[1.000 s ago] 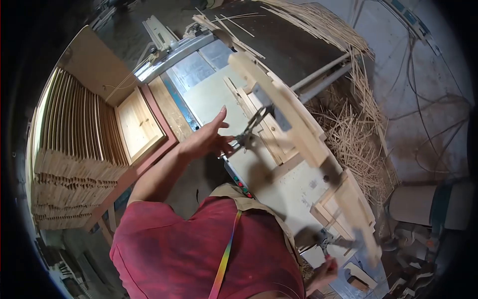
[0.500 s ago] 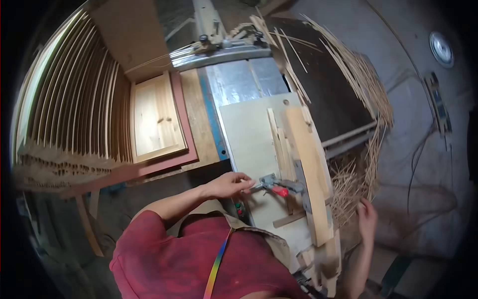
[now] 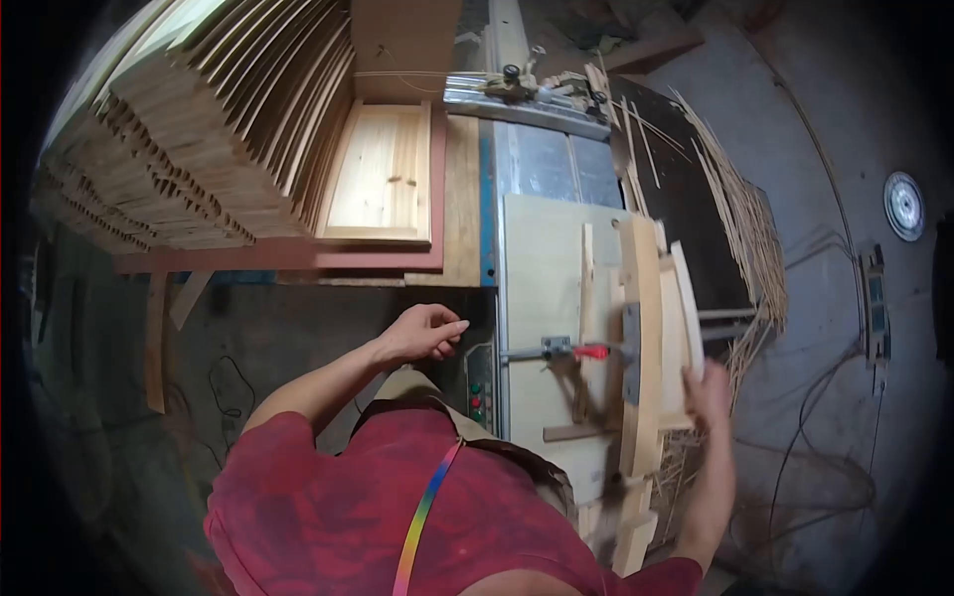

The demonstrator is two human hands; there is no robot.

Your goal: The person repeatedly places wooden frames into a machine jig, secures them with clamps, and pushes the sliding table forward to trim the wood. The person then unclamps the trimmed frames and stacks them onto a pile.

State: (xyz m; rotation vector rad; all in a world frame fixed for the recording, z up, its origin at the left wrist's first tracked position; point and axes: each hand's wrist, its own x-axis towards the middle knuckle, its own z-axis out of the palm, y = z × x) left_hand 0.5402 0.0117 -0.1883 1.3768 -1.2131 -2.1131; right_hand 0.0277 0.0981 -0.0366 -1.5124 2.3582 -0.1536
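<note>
Now the left hand (image 3: 425, 334) is off the red-handled clamp (image 3: 556, 347), loosely curled beyond the pale board (image 3: 537, 248)'s left edge, while, well apart, the right hand (image 3: 710, 395) has closed on a pale wooden strip (image 3: 687, 303)'s near end by the right edge.

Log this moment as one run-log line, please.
left hand: loosely curled, off the pale board | right hand: at narrow wooden strip | red-handled toggle clamp: left of thick wooden bar
</note>
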